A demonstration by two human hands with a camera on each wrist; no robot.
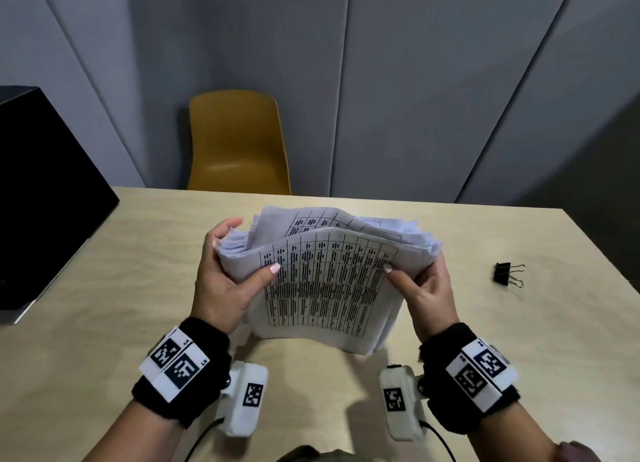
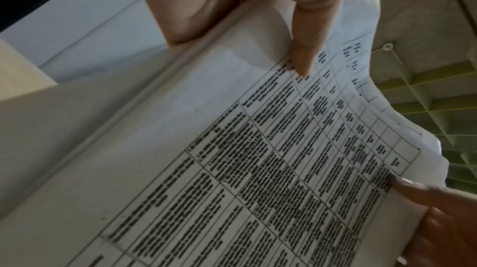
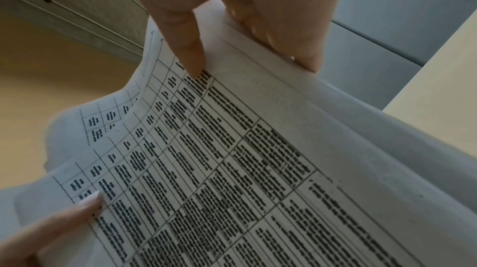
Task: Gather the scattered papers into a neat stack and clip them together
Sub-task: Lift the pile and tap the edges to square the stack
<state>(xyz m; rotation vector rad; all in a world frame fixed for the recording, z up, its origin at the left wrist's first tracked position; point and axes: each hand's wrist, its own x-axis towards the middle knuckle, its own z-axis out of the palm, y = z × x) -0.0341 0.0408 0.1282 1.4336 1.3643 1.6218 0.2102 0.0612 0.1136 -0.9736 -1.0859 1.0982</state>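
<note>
A thick bundle of white papers (image 1: 325, 281) with printed tables is held up on edge over the middle of the wooden table (image 1: 138, 288), its top sheets fanned and uneven. My left hand (image 1: 225, 271) grips the bundle's left side, thumb on the front sheet, fingers curled behind. My right hand (image 1: 422, 288) grips the right side the same way. The left wrist view shows the papers (image 2: 258, 169) with my left hand (image 2: 304, 51) thumb on the table print. In the right wrist view the papers (image 3: 232, 169) carry my right hand (image 3: 196, 55) thumb. A black binder clip (image 1: 506, 274) lies on the table to the right.
A mustard-yellow chair (image 1: 239, 143) stands behind the table's far edge. A black box-like object (image 1: 41, 198) sits at the table's left. Grey wall panels rise behind.
</note>
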